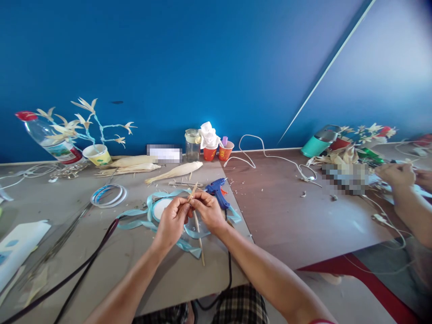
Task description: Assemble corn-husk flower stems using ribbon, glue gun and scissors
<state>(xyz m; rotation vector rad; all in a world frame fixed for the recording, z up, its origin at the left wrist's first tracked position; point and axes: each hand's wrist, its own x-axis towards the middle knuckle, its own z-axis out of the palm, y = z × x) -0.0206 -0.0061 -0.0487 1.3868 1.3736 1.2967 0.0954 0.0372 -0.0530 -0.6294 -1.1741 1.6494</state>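
Observation:
My left hand point(171, 221) and my right hand point(209, 212) meet over the front of the table, fingertips pinched on one small strip of dried husk point(193, 191). Its tip pokes up between the fingers; the lower part is hidden by them. Below them a thin pale stick point(201, 248) slants toward the table's near edge. Loops of light blue ribbon point(140, 223) lie around a white-faced spool point(160, 209), partly behind my left hand. Just beyond my right hand rests a blue glue gun point(218, 189).
Corn husks point(178, 171) lie at the back near a glass jar point(193, 146) and red paper cups point(225, 151). Husk flowers stand in a yellow cup point(97, 155) beside a tilted bottle point(59, 144). Dark cords point(91, 261) cross at left. Another person's hand point(396, 174) works at far right.

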